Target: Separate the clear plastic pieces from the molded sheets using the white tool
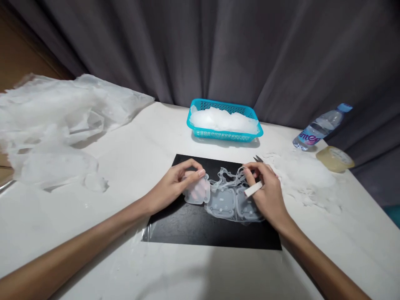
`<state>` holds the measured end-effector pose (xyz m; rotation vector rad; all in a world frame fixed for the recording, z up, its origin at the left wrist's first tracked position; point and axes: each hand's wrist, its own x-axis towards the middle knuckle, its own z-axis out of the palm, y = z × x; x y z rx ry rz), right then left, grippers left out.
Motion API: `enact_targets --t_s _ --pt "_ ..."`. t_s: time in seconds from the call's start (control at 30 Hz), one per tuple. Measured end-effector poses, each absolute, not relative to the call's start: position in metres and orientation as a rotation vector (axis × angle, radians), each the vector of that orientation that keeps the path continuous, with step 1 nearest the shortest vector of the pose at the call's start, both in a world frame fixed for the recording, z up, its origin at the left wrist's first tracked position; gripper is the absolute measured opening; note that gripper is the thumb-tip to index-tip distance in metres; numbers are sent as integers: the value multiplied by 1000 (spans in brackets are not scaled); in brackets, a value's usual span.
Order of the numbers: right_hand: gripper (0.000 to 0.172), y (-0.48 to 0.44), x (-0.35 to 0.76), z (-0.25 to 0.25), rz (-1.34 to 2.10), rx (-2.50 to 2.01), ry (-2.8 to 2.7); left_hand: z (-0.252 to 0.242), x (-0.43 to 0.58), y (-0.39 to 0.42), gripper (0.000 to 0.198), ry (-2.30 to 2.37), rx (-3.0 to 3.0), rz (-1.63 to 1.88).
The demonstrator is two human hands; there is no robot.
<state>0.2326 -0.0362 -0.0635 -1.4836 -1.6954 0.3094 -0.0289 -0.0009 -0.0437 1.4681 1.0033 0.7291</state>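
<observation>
My left hand (184, 180) pinches the upper edge of a clear, rounded-square flexible plastic piece (200, 193), the fingers showing through it. Joined or touching on its right, a translucent sheet of similar pieces (221, 203) lies over a black mat (187, 227). Thin, curly trim strips (229, 179) run along the sheet's top edge to my right hand (261, 183), whose thumb and forefinger are closed on them. A white handle (253, 189) sticks out of the same hand, and dark pointed scissor tips (258, 159) show beyond it; the hand hides whether they join.
A blue basket (256, 132) full of translucent pieces stands at the back. Crumpled clear plastic (62, 108) spreads over the left side. Scraps (308, 177), a water bottle (321, 127) and a tape roll (334, 159) are at right on the white table (125, 258). A grey curtain hangs behind.
</observation>
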Motion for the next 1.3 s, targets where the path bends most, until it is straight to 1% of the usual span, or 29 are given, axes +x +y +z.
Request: enact_targets --t_s 0.13,0.23,0.27,0.37,0.43,0.5,0.53,0.6,0.67,0.77,0.8,0.9,1.0,1.17,1.3 --pt "17 -26 249 -74 205 -1662 -1682 -41 -26 -7 30 945 1439 676" --pt "25 -26 255 -75 201 -1643 -1704 -40 -25 -8 30 951 1473 684" --pt "24 -28 256 -74 196 -1611 -1706 -40 -25 -9 30 943 1465 686" --pt "16 -36 253 -66 100 -1460 -1762 -41 -26 -11 30 927 1381 688" --pt "13 -45 248 -60 76 -1304 -1921 -42 -27 -13 33 924 1285 693" --pt "11 -54 241 -57 160 -1141 -2163 -43 -26 -14 37 869 1138 696" --pt "12 -59 237 -57 212 -1073 -2270 -44 -26 -14 39 821 1055 694" --pt "20 -66 229 -61 236 -989 -2409 -45 -26 -13 43 733 929 688" --pt "20 -72 222 -67 134 -953 -2456 -45 -26 -11 47 690 876 685" --pt "6 -75 216 -74 -54 -907 -2507 -44 -27 -10 49 685 853 682" --pt "5 -76 215 -76 -102 -894 -2526 -43 -27 -10 49 688 850 681" --pt "8 -78 214 -78 -177 -879 -2553 -41 -27 -10 49 696 836 681" --pt "13 -79 213 -78 -109 -914 -2507 -39 -27 -10 49 678 799 684" --pt "11 -81 210 -74 114 -899 -2469 -37 -28 -10 49 648 747 693" --pt "12 -83 206 -70 132 -918 -2416 -39 -32 -8 47 617 736 697"
